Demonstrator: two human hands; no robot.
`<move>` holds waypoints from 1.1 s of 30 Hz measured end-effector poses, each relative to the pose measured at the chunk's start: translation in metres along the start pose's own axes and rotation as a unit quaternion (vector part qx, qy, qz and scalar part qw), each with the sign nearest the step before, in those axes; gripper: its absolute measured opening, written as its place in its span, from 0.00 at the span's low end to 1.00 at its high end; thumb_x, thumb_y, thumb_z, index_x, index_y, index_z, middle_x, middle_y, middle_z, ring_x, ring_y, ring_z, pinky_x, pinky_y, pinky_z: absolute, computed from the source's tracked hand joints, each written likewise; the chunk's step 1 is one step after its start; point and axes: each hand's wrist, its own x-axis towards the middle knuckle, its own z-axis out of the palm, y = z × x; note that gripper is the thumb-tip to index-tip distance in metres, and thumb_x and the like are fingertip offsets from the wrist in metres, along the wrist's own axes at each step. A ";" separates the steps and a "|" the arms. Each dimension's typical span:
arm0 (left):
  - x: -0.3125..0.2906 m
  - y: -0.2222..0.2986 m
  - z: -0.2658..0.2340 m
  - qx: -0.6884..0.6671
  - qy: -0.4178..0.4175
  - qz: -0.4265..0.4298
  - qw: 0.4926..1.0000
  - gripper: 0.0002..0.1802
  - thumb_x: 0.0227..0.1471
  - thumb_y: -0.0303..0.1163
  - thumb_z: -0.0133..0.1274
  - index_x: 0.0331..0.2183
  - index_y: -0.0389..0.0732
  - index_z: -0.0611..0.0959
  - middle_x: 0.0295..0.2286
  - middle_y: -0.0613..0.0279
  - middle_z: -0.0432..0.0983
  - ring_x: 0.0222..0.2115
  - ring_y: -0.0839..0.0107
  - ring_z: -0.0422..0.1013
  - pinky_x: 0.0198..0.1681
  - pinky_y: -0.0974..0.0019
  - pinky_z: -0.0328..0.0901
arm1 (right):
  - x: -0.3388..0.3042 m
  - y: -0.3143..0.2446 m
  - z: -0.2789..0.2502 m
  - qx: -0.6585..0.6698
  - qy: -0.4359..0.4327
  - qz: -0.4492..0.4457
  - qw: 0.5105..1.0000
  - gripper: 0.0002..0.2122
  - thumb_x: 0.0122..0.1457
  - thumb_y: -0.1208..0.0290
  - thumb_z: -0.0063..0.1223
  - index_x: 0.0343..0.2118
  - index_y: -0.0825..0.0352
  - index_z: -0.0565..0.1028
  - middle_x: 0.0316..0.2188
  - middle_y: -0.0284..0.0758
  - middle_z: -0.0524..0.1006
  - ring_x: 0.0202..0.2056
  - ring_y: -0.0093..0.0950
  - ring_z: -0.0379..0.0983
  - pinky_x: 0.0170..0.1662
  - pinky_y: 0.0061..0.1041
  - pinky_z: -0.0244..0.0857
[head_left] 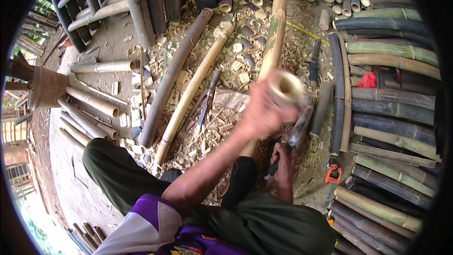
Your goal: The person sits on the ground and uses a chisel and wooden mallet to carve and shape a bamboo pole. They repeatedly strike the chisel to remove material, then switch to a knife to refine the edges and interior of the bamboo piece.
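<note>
My left hand [262,106] is closed round a short bamboo tube [285,87], whose open end faces up; both are smeared by motion. Just below it, my right hand [283,163] grips the dark handle of a knife [299,125]. Its blurred blade points up beside the tube, and I cannot tell whether they touch. Behind the left hand, a long pale bamboo pole [275,33] runs from the far edge down between my legs. A second knife [205,104], with a bright blade and dark handle, lies on the chips.
Bamboo chips [226,130] cover the ground. Two long poles [172,75] lie to the left, near several short tubes [101,66]. Stacked bamboo [394,108] lines the right, with a red cloth [368,79], an orange-handled tool [333,174] and a yellow tape [304,31] nearby.
</note>
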 end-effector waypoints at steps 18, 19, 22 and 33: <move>-0.033 -0.003 0.078 0.230 -0.011 0.220 0.948 0.35 0.21 0.27 0.67 0.39 0.39 0.73 0.35 0.55 0.68 0.39 0.54 0.68 0.43 0.55 0.61 | 0.084 -0.075 0.059 -0.449 -0.183 -0.324 0.812 0.16 0.61 0.55 0.56 0.38 0.65 0.73 0.25 0.35 0.78 0.25 0.29 0.74 0.28 0.28 0.68; -0.029 -0.005 0.074 0.237 0.000 0.220 0.946 0.35 0.20 0.26 0.66 0.39 0.38 0.73 0.35 0.55 0.67 0.39 0.54 0.67 0.44 0.56 0.61 | 0.089 -0.076 0.064 -0.460 -0.189 -0.326 0.804 0.16 0.60 0.55 0.56 0.38 0.65 0.73 0.25 0.35 0.78 0.25 0.29 0.74 0.28 0.29 0.68; -0.019 -0.007 0.071 0.216 0.026 0.223 0.950 0.31 0.24 0.27 0.66 0.37 0.39 0.74 0.32 0.56 0.68 0.36 0.54 0.68 0.40 0.55 0.61 | 0.095 -0.077 0.071 -0.489 -0.193 -0.330 0.784 0.16 0.60 0.55 0.56 0.39 0.64 0.73 0.26 0.35 0.78 0.26 0.30 0.75 0.29 0.29 0.69; -0.018 -0.019 0.068 0.218 0.023 0.218 0.951 0.35 0.19 0.28 0.66 0.37 0.39 0.72 0.33 0.55 0.68 0.38 0.54 0.68 0.43 0.55 0.62 | 0.097 -0.071 0.081 -0.555 -0.207 -0.341 0.730 0.17 0.58 0.56 0.58 0.42 0.64 0.74 0.28 0.36 0.80 0.30 0.33 0.77 0.33 0.30 0.70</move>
